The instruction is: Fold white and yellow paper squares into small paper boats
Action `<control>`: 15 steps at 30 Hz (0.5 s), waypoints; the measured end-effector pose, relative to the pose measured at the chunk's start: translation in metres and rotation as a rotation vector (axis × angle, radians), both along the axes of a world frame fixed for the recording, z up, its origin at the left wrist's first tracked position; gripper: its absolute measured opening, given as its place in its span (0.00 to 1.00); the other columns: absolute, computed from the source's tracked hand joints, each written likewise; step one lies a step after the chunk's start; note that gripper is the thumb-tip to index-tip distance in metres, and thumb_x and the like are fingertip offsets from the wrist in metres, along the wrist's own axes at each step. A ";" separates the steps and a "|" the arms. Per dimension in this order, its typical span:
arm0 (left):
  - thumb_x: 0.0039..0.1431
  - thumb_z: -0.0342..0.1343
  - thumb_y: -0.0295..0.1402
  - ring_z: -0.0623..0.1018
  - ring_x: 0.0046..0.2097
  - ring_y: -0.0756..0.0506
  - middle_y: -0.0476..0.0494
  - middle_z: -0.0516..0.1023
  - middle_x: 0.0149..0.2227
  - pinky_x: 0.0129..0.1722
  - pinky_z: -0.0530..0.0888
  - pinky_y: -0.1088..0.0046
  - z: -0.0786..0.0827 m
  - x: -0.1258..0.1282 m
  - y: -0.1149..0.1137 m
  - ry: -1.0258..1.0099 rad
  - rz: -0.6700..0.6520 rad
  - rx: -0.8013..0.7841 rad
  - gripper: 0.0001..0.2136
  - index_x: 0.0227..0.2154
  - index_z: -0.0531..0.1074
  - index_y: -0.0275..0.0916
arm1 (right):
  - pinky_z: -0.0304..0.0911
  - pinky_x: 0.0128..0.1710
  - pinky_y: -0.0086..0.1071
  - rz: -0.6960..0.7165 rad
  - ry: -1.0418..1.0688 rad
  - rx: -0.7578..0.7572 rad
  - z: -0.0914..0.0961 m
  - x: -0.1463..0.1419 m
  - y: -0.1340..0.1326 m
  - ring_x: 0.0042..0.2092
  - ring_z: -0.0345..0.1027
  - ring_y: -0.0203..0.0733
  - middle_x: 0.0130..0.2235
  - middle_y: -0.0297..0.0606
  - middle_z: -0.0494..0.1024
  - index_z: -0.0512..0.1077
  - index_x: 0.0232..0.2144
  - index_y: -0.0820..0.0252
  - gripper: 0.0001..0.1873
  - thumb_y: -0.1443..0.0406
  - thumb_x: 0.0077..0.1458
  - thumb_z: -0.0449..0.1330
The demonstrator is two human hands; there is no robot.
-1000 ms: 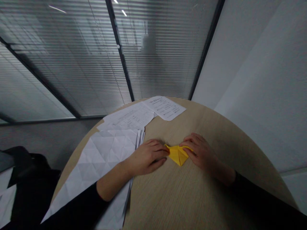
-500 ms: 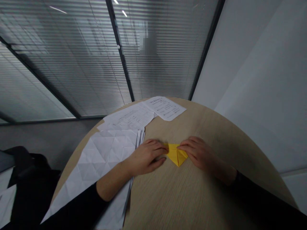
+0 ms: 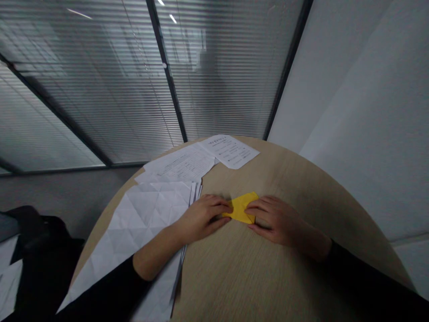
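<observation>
A small folded piece of yellow paper [image 3: 241, 206] lies between my two hands on the wooden table [image 3: 234, 273]. My left hand [image 3: 209, 214] grips its left corner, with the fingertips on top and the thumb at the near side. At the right end, my right hand [image 3: 276, 219] has its fingers over the paper's edge, the thumb close below. The fingertips hide parts of both ends. Its top face looks mostly smooth, with a slanted edge toward the lower right.
White creased paper [image 3: 144, 214] lies in a stack along the table's left side, under my left forearm. Printed sheets [image 3: 231, 152] overlap at the far edge. A black chair [image 3: 43, 264] with papers on it stands at the left. Glass with blinds [image 3: 221, 98] rises behind.
The yellow paper has been turned from a downward-pointing triangle with a centre fold to a slanted shape with a plainer face. My right hand has shifted slightly down along its edge.
</observation>
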State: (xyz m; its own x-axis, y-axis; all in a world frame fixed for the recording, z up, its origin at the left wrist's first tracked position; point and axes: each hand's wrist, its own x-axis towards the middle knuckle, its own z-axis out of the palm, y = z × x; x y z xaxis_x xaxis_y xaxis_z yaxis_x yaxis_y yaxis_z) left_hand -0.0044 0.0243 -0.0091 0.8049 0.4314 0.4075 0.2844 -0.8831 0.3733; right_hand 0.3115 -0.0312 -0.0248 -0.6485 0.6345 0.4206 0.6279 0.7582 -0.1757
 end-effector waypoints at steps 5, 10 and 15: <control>0.80 0.60 0.36 0.85 0.55 0.39 0.38 0.85 0.54 0.58 0.79 0.57 0.000 0.000 -0.001 0.002 0.010 0.024 0.10 0.57 0.80 0.41 | 0.77 0.54 0.49 0.008 0.007 0.061 0.001 0.000 0.000 0.50 0.84 0.52 0.51 0.44 0.90 0.83 0.55 0.53 0.11 0.63 0.77 0.63; 0.80 0.59 0.35 0.85 0.55 0.39 0.39 0.86 0.53 0.57 0.79 0.56 -0.001 0.000 -0.001 0.016 0.014 0.050 0.10 0.57 0.80 0.42 | 0.78 0.54 0.49 0.000 0.027 0.081 0.000 0.000 0.001 0.49 0.85 0.51 0.49 0.41 0.91 0.85 0.53 0.50 0.11 0.65 0.77 0.62; 0.82 0.57 0.34 0.86 0.53 0.39 0.39 0.87 0.52 0.56 0.80 0.58 -0.003 -0.001 -0.001 0.022 0.006 0.079 0.10 0.57 0.80 0.42 | 0.78 0.52 0.48 -0.021 0.041 0.088 -0.002 0.001 0.003 0.47 0.85 0.50 0.49 0.41 0.91 0.85 0.52 0.53 0.12 0.65 0.78 0.61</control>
State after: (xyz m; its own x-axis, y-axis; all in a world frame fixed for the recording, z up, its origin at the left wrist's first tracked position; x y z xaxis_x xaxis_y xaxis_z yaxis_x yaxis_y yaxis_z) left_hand -0.0050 0.0232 -0.0118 0.8116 0.4033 0.4228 0.2966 -0.9078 0.2965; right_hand 0.3125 -0.0286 -0.0270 -0.6168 0.6070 0.5011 0.6372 0.7588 -0.1348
